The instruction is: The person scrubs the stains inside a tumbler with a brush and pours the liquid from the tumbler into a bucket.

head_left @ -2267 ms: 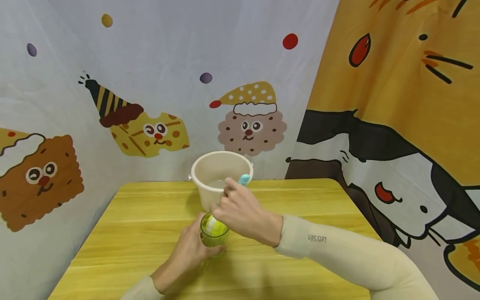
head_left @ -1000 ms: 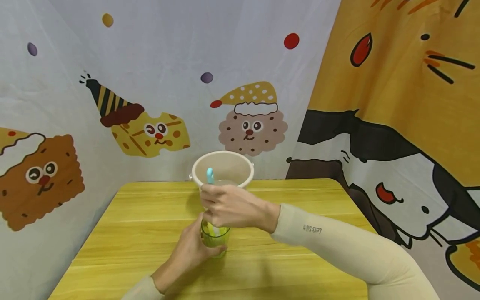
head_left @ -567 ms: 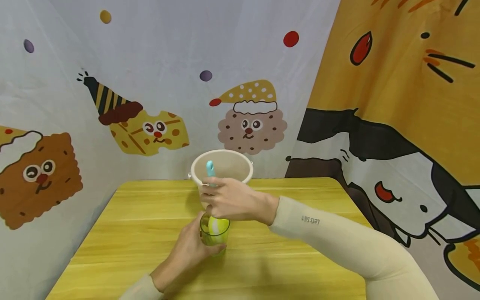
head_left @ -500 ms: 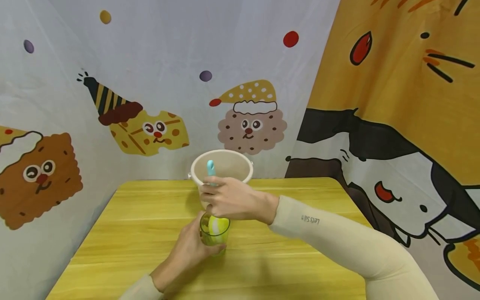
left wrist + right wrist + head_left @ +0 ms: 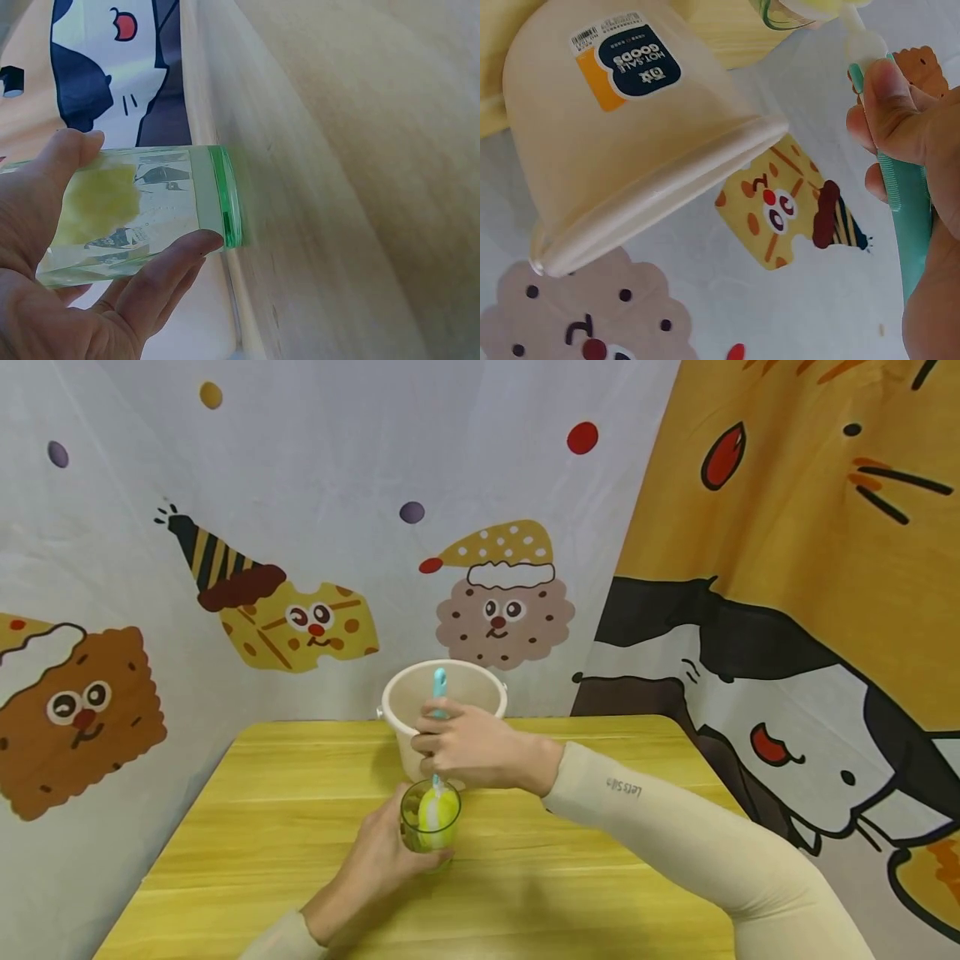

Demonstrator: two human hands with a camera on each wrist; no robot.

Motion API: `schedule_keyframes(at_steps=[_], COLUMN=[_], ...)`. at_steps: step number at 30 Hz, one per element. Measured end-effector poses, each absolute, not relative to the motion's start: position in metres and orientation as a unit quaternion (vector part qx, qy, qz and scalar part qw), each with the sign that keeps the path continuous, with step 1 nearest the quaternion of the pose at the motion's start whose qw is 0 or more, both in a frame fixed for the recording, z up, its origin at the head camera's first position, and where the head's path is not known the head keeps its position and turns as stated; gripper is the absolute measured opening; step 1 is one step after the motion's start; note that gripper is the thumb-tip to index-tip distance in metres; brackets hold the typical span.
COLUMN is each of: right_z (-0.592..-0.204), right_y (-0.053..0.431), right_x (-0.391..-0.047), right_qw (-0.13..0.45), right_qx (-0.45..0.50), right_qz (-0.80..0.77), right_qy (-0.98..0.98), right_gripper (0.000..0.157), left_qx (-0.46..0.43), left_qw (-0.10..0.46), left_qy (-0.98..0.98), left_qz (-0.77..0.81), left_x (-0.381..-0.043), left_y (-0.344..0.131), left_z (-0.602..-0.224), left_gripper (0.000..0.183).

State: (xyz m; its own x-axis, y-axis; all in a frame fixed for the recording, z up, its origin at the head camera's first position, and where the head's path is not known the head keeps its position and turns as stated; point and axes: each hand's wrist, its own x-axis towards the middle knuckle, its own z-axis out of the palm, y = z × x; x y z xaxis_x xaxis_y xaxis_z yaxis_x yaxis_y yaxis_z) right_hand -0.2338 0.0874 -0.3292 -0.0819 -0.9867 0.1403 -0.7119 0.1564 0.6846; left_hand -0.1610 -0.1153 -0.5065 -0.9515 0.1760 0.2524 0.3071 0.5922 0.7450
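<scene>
My left hand [image 5: 381,845] grips a clear green-tinted glass [image 5: 444,842] standing on the table, fingers and thumb round its sides. In the left wrist view the thumb lies along one side of the glass [image 5: 169,214] and fingertips reach close to its base. My right hand [image 5: 480,748] holds the turquoise handle of a sponge cup brush [image 5: 439,682] above the glass, nearly upright. The brush's yellow and white sponge head [image 5: 438,810] is inside the glass. Up close in the right wrist view, the thumb presses the handle [image 5: 909,225] near its white neck.
Just behind the glass, near the table's back edge, a cream bucket [image 5: 408,747] stands with its mouth up. A label [image 5: 634,60] shows on its side. The wooden table [image 5: 255,827] meets a cartoon-printed cloth [image 5: 315,485] behind it.
The brush handle has swung from leaning right to nearly upright. Lately my right hand has risen slightly and shifted right, showing more of the sponge head. My left hand keeps its grip on the glass.
</scene>
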Motion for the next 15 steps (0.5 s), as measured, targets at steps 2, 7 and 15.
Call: schedule_keyframes(at_steps=[2, 7, 15], right_z=[-0.330, -0.336, -0.348], right_y=[0.090, 0.098, 0.107], right_x=[-0.236, -0.238, -0.239], right_qw=[0.278, 0.254, 0.254], right_qx=[0.608, 0.603, 0.589], right_qz=[-0.213, -0.172, -0.081], right_qy=[-0.713, -0.736, -0.763], right_gripper=[0.005, 0.015, 0.021], left_qx=[-0.132, -0.128, -0.123], left_qw=[0.075, 0.071, 0.070], left_qy=[-0.888, -0.889, -0.889], left_qz=[-0.433, -0.435, -0.435], left_x=[-0.161, -0.161, -0.160], left_y=[-0.115, -0.115, -0.115], left_z=[-0.506, -0.506, -0.505], left_gripper=[0.093, 0.091, 0.090])
